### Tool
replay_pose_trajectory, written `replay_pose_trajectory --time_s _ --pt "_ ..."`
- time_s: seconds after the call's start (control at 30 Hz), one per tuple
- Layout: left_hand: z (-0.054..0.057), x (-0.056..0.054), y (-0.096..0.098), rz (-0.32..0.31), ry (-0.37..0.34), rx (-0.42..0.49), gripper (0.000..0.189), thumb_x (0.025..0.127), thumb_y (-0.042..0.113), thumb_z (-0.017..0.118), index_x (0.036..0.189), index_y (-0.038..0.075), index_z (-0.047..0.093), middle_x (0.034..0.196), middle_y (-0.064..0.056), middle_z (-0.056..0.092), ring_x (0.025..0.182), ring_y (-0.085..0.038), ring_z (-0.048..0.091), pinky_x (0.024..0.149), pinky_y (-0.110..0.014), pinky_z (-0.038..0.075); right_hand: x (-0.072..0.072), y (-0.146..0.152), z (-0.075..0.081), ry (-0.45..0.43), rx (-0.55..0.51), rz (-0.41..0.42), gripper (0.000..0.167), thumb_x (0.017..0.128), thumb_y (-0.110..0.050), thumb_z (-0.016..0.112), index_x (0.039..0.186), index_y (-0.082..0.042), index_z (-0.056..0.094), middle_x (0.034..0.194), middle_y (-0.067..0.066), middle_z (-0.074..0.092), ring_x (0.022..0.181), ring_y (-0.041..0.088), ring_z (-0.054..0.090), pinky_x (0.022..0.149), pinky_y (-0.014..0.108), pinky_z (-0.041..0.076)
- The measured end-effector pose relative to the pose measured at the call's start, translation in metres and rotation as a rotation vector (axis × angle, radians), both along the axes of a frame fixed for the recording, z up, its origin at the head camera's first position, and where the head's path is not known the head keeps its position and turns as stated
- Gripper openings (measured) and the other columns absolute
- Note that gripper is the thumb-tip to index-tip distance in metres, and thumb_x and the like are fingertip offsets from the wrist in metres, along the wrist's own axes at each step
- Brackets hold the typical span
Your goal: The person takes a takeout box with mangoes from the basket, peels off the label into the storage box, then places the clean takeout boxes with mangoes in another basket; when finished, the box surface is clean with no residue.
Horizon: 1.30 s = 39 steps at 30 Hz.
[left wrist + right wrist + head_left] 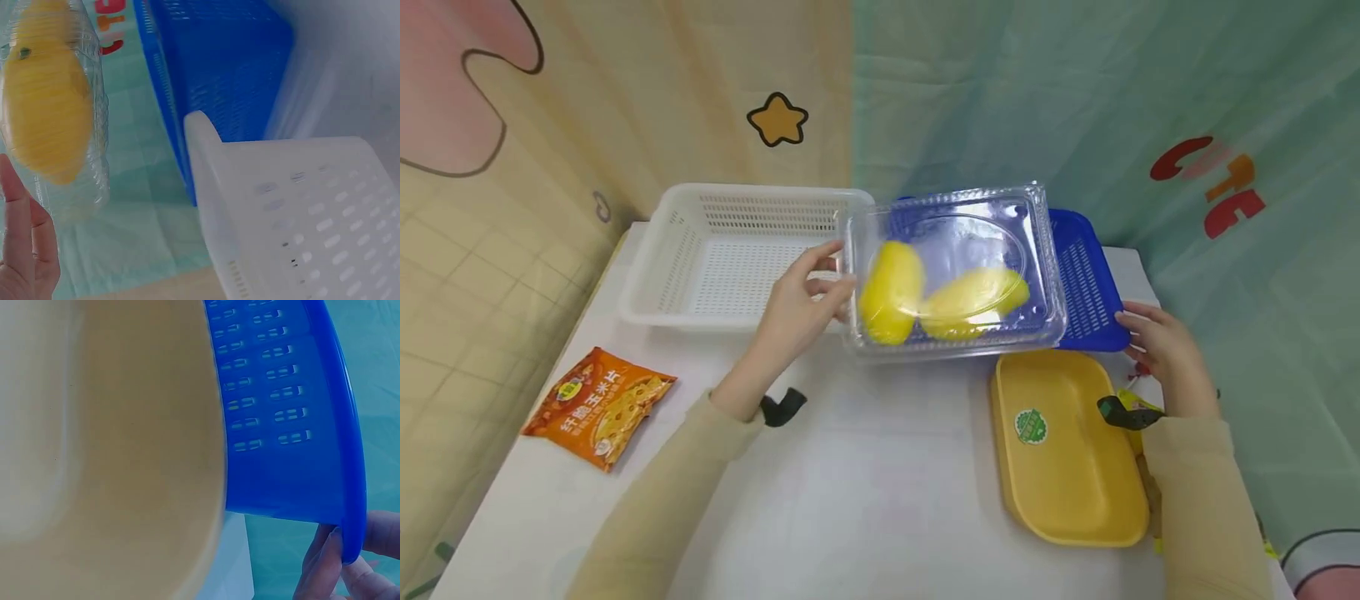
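Note:
A clear plastic box (955, 208) with two yellow mangoes (891, 293) inside is raised over the blue basket (1084, 275). At the box's left end, my left hand (801, 304) pinches its edge between thumb and fingers. In the left wrist view the mangoes (47, 103) show through the box wall, and only some fingers (19, 231) are visible. My right hand (1172, 354) holds the right front corner of the blue basket. The right wrist view has its fingers (322, 565) on both sides of the basket's rim (353, 456).
A white basket (737, 275) stands at the back left. An orange snack bag (601, 408) lies at the table's left. Below the blue basket is a yellow tray (1075, 450) with a green sticker; small items partly show beside it, under the right arm. Curtains hang behind the table.

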<state>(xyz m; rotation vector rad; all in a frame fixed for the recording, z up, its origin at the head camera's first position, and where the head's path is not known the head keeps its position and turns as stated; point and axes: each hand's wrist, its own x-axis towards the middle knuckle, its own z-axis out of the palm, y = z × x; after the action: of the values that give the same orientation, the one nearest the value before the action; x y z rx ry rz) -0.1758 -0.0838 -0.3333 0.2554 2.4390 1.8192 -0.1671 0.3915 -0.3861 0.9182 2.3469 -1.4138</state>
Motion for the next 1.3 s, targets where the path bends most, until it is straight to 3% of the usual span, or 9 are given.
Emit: replay_pose_trajectory --time_s 0.1,0.2,0.37,0.57,0.77,0.93,1.07,1.23,1.3 --pt "-0.002 -0.037 0.029 -0.036 -0.001 -0.028 0.059 0.095 0.023 0.065 0.149 0.013 0.042 0.128 -0.014 0.054 0.089 -0.022 0.068 0.069 -0.036 0.061 0.001 0.001 0.000 0.005 -0.008 -0.010 0.077 0.095 -0.056 0.049 0.158 -0.023 0.021 0.134 -0.001 0.045 0.124 0.020 0.048 0.115 0.040 0.037" --pt "-0.012 -0.063 0.053 -0.064 -0.008 -0.093 0.061 0.096 0.026 0.064 0.149 0.011 0.041 0.127 -0.014 0.054 0.082 -0.021 0.069 0.066 -0.032 0.060 0.001 0.001 0.000 0.009 -0.013 -0.010 0.076 0.095 -0.055 0.049 0.158 -0.022 0.021 0.144 0.006 0.042 0.125 0.021 0.048 0.115 0.041 0.037" --pt "-0.031 -0.082 0.080 -0.078 -0.015 -0.204 0.061 0.095 0.028 0.063 0.148 0.007 0.043 0.123 -0.014 0.059 0.079 -0.025 0.069 0.069 -0.029 0.059 0.002 -0.002 0.001 0.009 -0.018 -0.015 0.075 0.097 -0.054 0.049 0.158 -0.021 0.021 0.155 0.013 0.032 0.128 0.025 0.046 0.116 0.042 0.036" --pt "-0.044 -0.084 0.095 -0.111 0.008 -0.407 0.057 0.096 0.032 0.060 0.145 0.005 0.047 0.122 -0.015 0.065 0.098 -0.026 0.061 0.086 -0.035 0.053 0.002 -0.004 -0.001 0.009 -0.013 -0.020 0.073 0.098 -0.051 0.049 0.158 -0.020 0.022 0.146 0.010 0.039 0.121 0.021 0.050 0.115 0.044 0.037" --pt "-0.046 -0.083 0.109 -0.129 0.082 -0.552 0.055 0.099 0.030 0.057 0.140 -0.005 0.048 0.137 -0.022 0.057 0.125 -0.033 0.057 0.108 -0.040 0.046 0.002 -0.004 -0.001 0.011 0.007 -0.042 0.071 0.098 -0.050 0.049 0.158 -0.021 0.024 0.143 0.008 0.042 0.117 0.019 0.051 0.115 0.043 0.038" --pt "-0.047 -0.077 0.112 -0.114 0.109 -0.617 0.051 0.101 0.027 0.055 0.140 -0.005 0.049 0.141 -0.022 0.054 0.133 -0.035 0.050 0.114 -0.042 0.040 0.000 -0.007 -0.002 0.014 0.013 -0.042 0.070 0.098 -0.051 0.049 0.157 -0.022 0.025 0.146 0.010 0.041 0.113 0.015 0.053 0.114 0.042 0.039" --pt "-0.047 -0.073 0.109 -0.134 0.122 -0.581 0.047 0.100 0.022 0.055 0.140 -0.002 0.050 0.142 -0.021 0.052 0.132 -0.034 0.050 0.113 -0.042 0.040 0.001 -0.007 -0.002 0.012 0.010 -0.037 0.070 0.098 -0.051 0.049 0.157 -0.022 0.025 0.143 0.008 0.043 0.113 0.015 0.052 0.114 0.041 0.040" --pt "-0.046 -0.064 0.095 -0.144 0.135 -0.424 0.041 0.098 0.019 0.058 0.136 0.002 0.057 0.132 -0.018 0.058 0.113 -0.026 0.061 0.097 -0.035 0.053 0.004 -0.002 -0.001 0.012 0.006 -0.019 0.073 0.096 -0.053 0.050 0.157 -0.022 0.025 0.120 -0.008 0.049 0.108 0.010 0.052 0.113 0.038 0.042" --pt "-0.044 -0.056 0.087 -0.152 0.144 -0.363 0.038 0.098 0.018 0.059 0.133 0.004 0.059 0.127 -0.016 0.061 0.104 -0.023 0.063 0.089 -0.032 0.055 0.005 -0.001 -0.001 0.011 0.011 -0.011 0.074 0.096 -0.054 0.049 0.158 -0.022 0.024 0.123 -0.006 0.049 0.110 0.011 0.052 0.113 0.038 0.041"
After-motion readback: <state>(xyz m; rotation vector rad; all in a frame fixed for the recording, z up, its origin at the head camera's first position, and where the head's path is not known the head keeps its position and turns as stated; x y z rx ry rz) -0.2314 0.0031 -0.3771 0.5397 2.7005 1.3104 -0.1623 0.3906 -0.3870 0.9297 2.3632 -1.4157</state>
